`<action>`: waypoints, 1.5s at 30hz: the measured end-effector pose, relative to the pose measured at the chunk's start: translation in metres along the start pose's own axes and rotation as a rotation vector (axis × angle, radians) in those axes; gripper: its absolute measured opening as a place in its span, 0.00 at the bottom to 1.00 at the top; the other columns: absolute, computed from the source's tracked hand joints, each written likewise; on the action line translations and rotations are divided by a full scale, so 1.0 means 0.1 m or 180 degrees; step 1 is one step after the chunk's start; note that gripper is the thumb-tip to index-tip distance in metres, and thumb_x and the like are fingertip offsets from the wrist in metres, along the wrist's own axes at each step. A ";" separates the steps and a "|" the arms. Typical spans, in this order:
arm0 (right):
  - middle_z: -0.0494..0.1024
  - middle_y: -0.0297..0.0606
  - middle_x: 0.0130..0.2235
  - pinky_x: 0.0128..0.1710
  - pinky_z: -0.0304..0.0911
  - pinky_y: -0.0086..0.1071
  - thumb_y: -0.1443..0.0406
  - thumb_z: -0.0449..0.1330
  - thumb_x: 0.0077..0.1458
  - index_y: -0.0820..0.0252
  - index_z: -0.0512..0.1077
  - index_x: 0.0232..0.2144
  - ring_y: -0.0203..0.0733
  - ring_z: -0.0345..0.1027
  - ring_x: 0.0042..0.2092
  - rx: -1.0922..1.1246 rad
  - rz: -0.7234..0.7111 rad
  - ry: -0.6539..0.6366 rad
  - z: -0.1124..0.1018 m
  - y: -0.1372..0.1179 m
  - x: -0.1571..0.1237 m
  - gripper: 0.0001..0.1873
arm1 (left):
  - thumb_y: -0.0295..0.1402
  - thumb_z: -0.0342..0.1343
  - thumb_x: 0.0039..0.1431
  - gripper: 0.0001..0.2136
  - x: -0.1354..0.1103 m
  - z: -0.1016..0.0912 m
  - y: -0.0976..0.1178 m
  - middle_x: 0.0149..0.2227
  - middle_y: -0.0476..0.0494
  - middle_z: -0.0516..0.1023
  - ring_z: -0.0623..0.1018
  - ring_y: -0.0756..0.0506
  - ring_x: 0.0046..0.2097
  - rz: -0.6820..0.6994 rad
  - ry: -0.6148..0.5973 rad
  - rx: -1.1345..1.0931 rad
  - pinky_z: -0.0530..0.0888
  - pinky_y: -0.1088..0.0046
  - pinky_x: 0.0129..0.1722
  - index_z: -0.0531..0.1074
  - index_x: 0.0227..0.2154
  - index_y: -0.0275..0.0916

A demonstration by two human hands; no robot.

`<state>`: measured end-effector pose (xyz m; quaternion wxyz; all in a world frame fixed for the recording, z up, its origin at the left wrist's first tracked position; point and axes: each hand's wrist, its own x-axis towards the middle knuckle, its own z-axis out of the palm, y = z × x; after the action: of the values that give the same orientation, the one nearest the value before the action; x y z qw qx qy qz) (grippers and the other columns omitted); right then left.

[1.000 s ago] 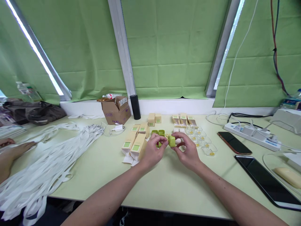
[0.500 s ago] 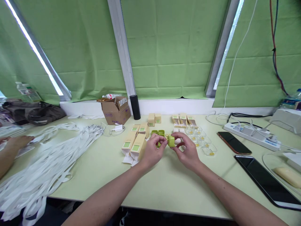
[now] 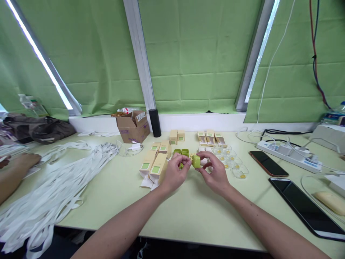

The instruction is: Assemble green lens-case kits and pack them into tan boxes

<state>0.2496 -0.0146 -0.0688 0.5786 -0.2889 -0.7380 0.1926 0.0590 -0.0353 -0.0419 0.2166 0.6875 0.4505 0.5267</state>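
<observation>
Green case (image 3: 196,161) between left hand (image 3: 174,176) and right hand (image 3: 215,175)

We face a row of windows covered by green blinds (image 3: 194,54), split by slanting grey frame posts (image 3: 138,54). Daylight comes in through thin bright gaps (image 3: 38,54) beside the posts. A white sill (image 3: 188,122) runs below, and against it stands our pale green table (image 3: 188,216).

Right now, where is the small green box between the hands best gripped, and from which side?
Probably pinch the green box by its flat opposite faces, from the right as the right hand does; the left hand covers its left edge, and it's small and blocky.
</observation>
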 end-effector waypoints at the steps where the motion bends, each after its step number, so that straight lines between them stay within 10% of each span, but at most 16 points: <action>1: 0.79 0.43 0.52 0.35 0.78 0.36 0.67 0.65 0.61 0.50 0.72 0.54 0.47 0.77 0.47 -0.0003 -0.0007 0.0007 0.00 0.00 0.00 0.20 | 0.35 0.60 0.66 0.07 0.00 0.00 0.00 0.35 0.45 0.73 0.74 0.46 0.38 -0.0007 0.0006 0.0003 0.71 0.69 0.40 0.77 0.34 0.39; 26: 0.78 0.41 0.52 0.34 0.78 0.35 0.69 0.65 0.59 0.49 0.72 0.53 0.46 0.76 0.47 -0.0111 0.0102 0.0199 -0.04 -0.05 0.04 0.21 | 0.35 0.58 0.67 0.07 0.04 -0.04 -0.13 0.39 0.42 0.77 0.76 0.43 0.41 -0.0159 0.0359 -0.0044 0.71 0.66 0.41 0.78 0.41 0.40; 33: 0.73 0.44 0.55 0.39 0.82 0.41 0.70 0.63 0.61 0.47 0.71 0.58 0.50 0.73 0.52 -0.0188 -0.0198 0.0167 -0.05 -0.03 0.03 0.24 | 0.33 0.63 0.66 0.18 -0.01 -0.07 -0.03 0.52 0.38 0.79 0.68 0.36 0.60 0.0676 0.0162 0.0318 0.70 0.54 0.61 0.73 0.57 0.44; 45: 0.74 0.52 0.57 0.56 0.76 0.56 0.73 0.61 0.65 0.50 0.62 0.70 0.58 0.72 0.59 -0.0807 -0.1052 -0.0034 -0.06 -0.03 0.01 0.35 | 0.30 0.62 0.68 0.21 -0.02 0.00 -0.10 0.58 0.36 0.77 0.66 0.34 0.62 0.1267 -0.0107 0.0498 0.69 0.46 0.63 0.72 0.62 0.46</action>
<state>0.2546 -0.0162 -0.0644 0.5574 -0.2333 -0.7968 0.0021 0.0548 -0.0322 -0.0505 0.0617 0.7863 0.3417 0.5110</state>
